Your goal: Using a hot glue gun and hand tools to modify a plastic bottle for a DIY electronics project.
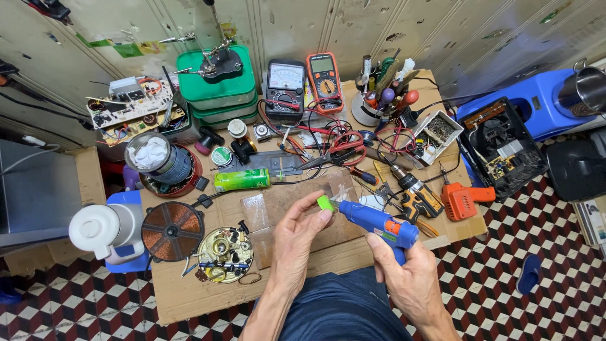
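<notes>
- Blue glue gun (377,222) w/ orange trigger sits in right hand (407,275); grip is wrapped round the handle, one finger up by the trigger, nozzle aimed left at the part.
- Left hand (297,235) pinches a small lime-green piece (326,203) betw. thumb & fingertips, raised just off the table, touching or nearly touching the nozzle tip. Can't tell which.
- Piece is held out at the fingertips, prob. so the nozzle has room to reach it.
- Both hands work over a clear plastic sheet (265,208) on the cardboard-topped table (189,297), likely to catch drips.
- Green cylinder can (242,180) lies on its side just beyond the sheet.
- Copper induction coil (172,230) & round circuit board (225,254) lie to the left, apart from the hands.
- Two multimeters (305,85) stand at the back, leaning toward the wall, dials facing the person.
- Orange drill (462,199) lies at the right edge.
</notes>
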